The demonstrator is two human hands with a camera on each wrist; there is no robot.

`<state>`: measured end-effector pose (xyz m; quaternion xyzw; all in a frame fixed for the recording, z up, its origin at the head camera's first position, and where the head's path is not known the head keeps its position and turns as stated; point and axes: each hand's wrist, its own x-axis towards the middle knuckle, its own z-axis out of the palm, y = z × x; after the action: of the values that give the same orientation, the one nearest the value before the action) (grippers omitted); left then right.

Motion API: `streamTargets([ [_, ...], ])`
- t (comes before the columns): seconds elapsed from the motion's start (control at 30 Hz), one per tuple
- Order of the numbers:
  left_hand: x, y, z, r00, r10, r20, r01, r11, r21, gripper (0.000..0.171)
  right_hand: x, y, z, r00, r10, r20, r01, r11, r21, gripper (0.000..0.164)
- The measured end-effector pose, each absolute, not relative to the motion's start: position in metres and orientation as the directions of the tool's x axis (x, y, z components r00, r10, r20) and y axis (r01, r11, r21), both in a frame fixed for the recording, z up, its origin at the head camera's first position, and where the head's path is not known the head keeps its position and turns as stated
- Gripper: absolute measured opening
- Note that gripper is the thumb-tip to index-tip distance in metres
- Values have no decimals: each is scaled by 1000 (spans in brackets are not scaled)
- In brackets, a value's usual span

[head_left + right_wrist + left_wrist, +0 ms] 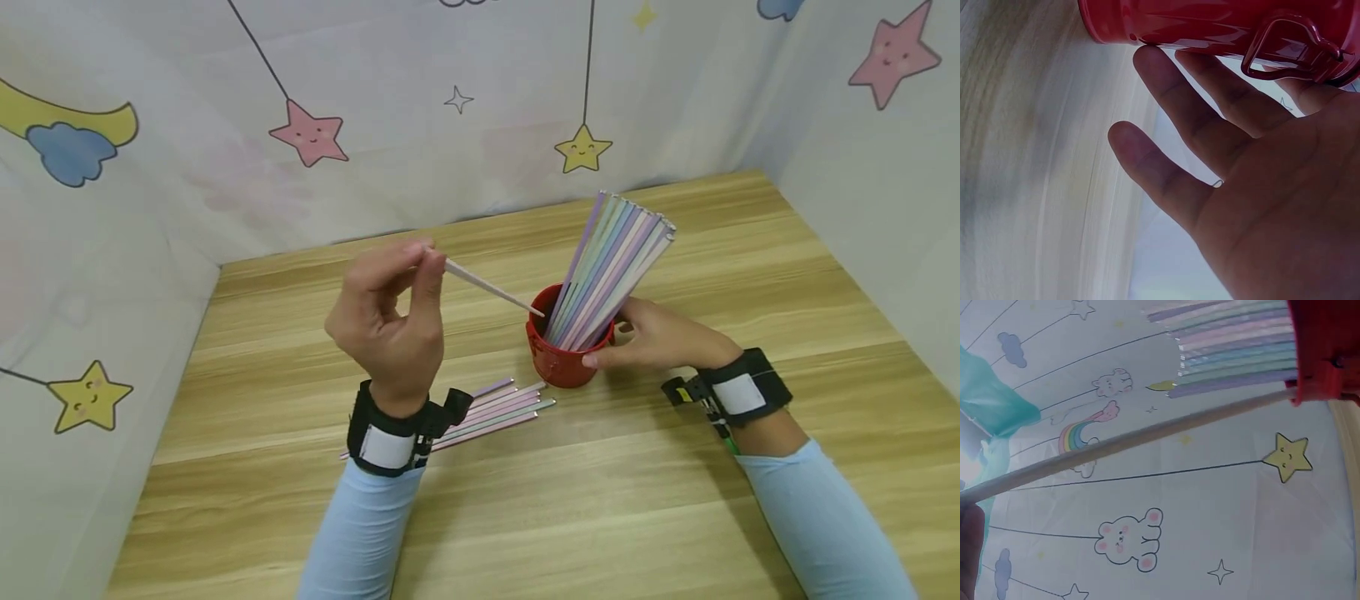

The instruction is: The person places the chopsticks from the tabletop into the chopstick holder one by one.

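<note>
Between thumb and fingertips my left hand (393, 321) pinches the upper end of a pale straw (491, 287). Its lower end reaches the mouth of a small red bucket (562, 369). Many pastel straws (611, 267) stand in the bucket, leaning right. My right hand (663, 335) holds the bucket at its right side, thumb toward the front and fingers round the back. In the right wrist view, fingertips touch the bucket's wall near a wire handle (1266, 40). The left wrist view shows the straw (1129, 440) running to the bucket's rim; most of the left hand is outside it.
Several pastel straws (495, 412) lie on the wooden table (600, 500) between the left wrist and the bucket, partly hidden by the wrist strap. A white curtain (450, 183) with printed stars stands behind the table and along both sides.
</note>
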<state>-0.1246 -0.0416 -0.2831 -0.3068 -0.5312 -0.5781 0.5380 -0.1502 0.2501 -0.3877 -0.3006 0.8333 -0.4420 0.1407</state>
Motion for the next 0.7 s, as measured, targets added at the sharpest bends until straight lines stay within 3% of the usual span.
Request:
streamTargets([
  [0.13, -128, -34, -297, -245, -116, 963, 927, 262, 267, 15, -150, 249, -386, -779, -626, 22, -372, 434, -820, 91],
  [0.4, -137, -17, -315, -269, 130, 954, 911, 357, 208, 20, -150, 245, -384, -777, -630, 9, -363, 436, -823, 87],
  [0.5, -141, -13, -322, -348, 207, 914, 890, 381, 252, 33, -149, 244, -384, -779, -627, 5, -354, 433, -829, 87],
  [0.7, -147, -14, -339, -582, 410, 703, 776, 537, 329, 73, -148, 244, -384, -781, -625, -1, -352, 440, -826, 89],
])
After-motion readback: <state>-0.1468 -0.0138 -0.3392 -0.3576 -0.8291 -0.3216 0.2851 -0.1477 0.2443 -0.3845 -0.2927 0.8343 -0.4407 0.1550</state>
